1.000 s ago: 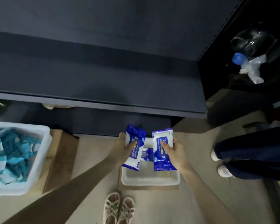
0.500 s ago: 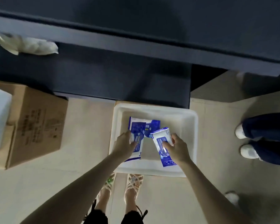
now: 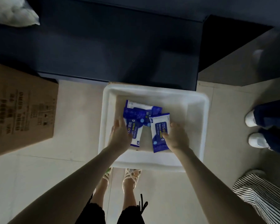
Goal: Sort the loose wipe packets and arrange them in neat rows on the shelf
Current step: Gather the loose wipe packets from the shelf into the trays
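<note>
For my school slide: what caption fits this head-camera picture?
Left hand grips the left packet, right hand the right packet, at a white bin holding more packets.

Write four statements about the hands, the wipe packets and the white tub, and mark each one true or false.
1. The left hand grips a blue-topped packet and the right hand grips a white-topped packet. True.
2. The white tub stands on the shelf. False: it sits at floor level, in front of the dark shelf.
3. Apart from the two held packets, the tub holds nothing. False: loose packets lie in it beyond the hands.
4. A cardboard box stands to the left of the tub. True.
</note>
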`<state>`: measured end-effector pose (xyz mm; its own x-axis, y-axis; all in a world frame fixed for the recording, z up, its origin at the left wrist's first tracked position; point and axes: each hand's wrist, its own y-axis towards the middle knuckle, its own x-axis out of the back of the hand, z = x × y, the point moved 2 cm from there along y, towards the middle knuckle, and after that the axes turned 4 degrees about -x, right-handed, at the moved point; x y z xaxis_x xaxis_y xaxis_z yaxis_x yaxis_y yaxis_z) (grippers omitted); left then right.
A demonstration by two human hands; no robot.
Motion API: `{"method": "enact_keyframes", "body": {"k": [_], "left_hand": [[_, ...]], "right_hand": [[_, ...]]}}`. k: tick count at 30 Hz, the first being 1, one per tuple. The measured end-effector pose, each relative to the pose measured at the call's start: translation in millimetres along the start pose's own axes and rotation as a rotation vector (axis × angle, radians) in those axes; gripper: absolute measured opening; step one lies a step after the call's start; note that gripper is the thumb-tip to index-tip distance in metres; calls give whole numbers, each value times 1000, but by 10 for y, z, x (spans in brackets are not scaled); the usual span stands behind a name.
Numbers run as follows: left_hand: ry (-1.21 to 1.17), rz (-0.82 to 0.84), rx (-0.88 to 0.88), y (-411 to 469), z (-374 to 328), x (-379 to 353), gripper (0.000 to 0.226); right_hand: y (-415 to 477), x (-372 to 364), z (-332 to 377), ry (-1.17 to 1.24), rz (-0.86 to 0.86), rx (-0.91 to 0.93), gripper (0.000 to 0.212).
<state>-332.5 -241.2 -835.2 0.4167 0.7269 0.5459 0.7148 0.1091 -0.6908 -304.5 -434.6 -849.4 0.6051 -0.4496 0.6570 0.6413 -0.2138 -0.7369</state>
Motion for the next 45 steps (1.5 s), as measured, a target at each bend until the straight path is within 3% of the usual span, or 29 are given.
{"method": "enact_keyframes", "body": {"k": [5, 8, 17, 25, 32, 36, 43, 45], "left_hand": [[169, 208, -81, -281, -161, 312, 39], [270, 211, -204, -567, -425, 700, 42], [485, -172, -433, -2096, -1246, 2461, 50], [520, -502, -539, -3511, -1610, 4236, 54], [561, -812, -623, -4406, -1699, 5611, 55], [571, -898, -670, -4638, -1576, 6254, 55], [604, -882, -681, -4679, -1309, 6974, 50], [618, -939, -724, -4591, -982, 7845, 50]], "right_hand": [[-376, 393, 176, -92, 81, 103, 40], [-734, 804, 457, -130, 56, 260, 38], [-2400, 2210, 1461, -270, -74, 588, 39], [-4070, 3396, 2584, -235, -263, 849, 43], [-5296, 3977, 3496, -254, -459, 1008, 45], [-5711, 4113, 4017, -231, -535, 1041, 44], [-5984, 4057, 4634, -150, -541, 983, 41], [-6149, 3957, 5502, -115, -630, 1000, 41]]}}
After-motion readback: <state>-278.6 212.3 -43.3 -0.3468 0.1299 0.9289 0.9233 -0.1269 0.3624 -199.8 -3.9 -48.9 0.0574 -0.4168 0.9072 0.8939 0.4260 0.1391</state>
